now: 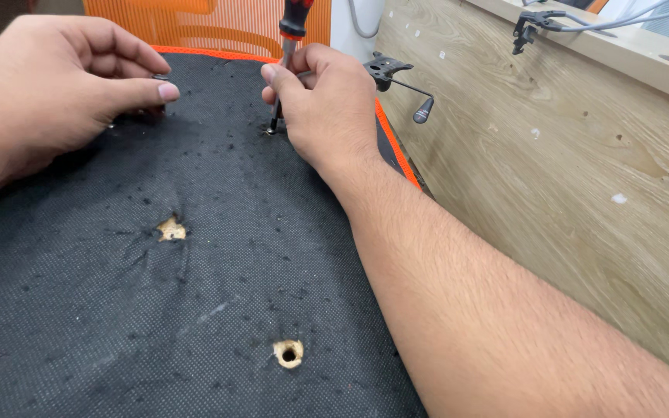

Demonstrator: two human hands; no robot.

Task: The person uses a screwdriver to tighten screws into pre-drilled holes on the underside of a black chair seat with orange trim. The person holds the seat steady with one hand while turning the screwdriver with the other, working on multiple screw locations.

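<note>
My right hand [327, 101] grips a screwdriver [292, 31] with a red and black handle. Its shaft stands nearly upright, the tip set in a hole [271, 130] in the black fabric underside of a seat pad [218, 271]. My left hand [56, 85] rests on the fabric at the far left, thumb and forefinger pinched on a small dark metal piece [160, 77]; what that piece is I cannot tell. Two more holes show pale wood, one hole [170, 229] mid-left and one hole [289, 353] near the front.
An orange edge [396, 151] trims the pad. A wooden panel [567, 170] runs along the right. A black lever mechanism [396, 77] juts out beside the pad. An orange mesh chair back [218, 23] stands behind. A black clip with grey cables [536, 22] sits top right.
</note>
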